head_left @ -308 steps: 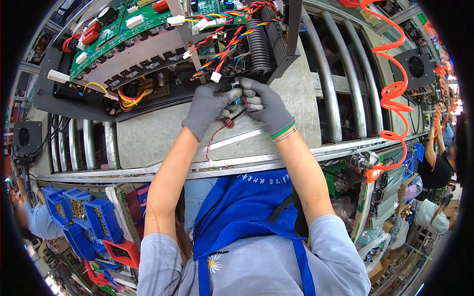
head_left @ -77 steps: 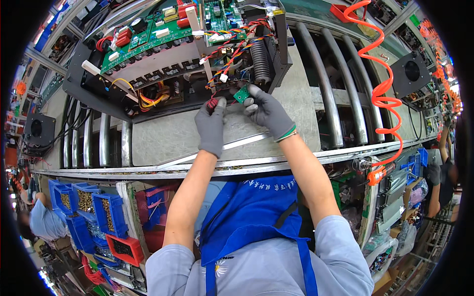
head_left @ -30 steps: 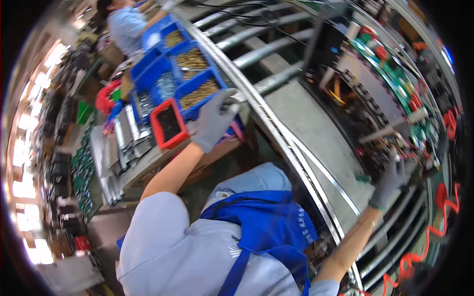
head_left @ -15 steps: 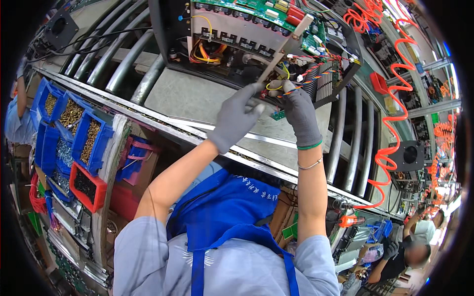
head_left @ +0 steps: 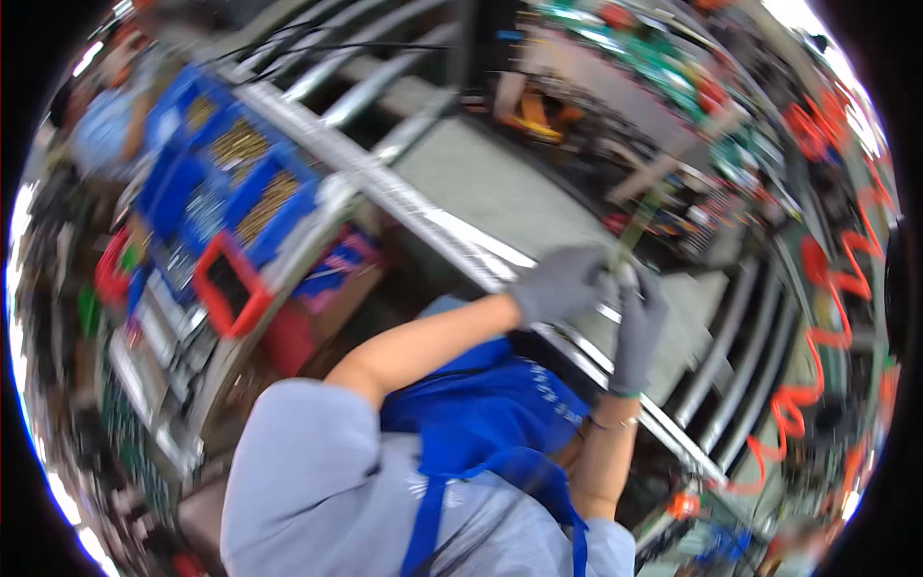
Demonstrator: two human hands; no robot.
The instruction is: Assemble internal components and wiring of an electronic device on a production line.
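Note:
My left hand (head_left: 565,285), in a grey glove, is closed with its fingertips close against those of my right hand (head_left: 641,327), also gloved and closed. A thin yellow-green strand (head_left: 636,226), perhaps a wire, runs from where the fingertips meet toward the open black equipment case (head_left: 478,58). Motion blur hides what each hand pinches. Both hands are over the front edge of the bench, just outside the case. Inside the case are a green circuit board (head_left: 635,43), orange and yellow wires (head_left: 536,117) and a pale bar (head_left: 646,176).
At the left stand blue bins (head_left: 274,252) of small metal fasteners and a red bin (head_left: 231,284) with dark contents. Metal rollers (head_left: 716,351) lie either side of the bench plate (head_left: 481,178). Red coiled air hoses (head_left: 790,399) hang at the right. A person (head_left: 111,125) is at the far left.
The view has swung, and the picture is now blurred. My hands have drawn back from inside the case toward the bench's front edge and come together at the fingertips.

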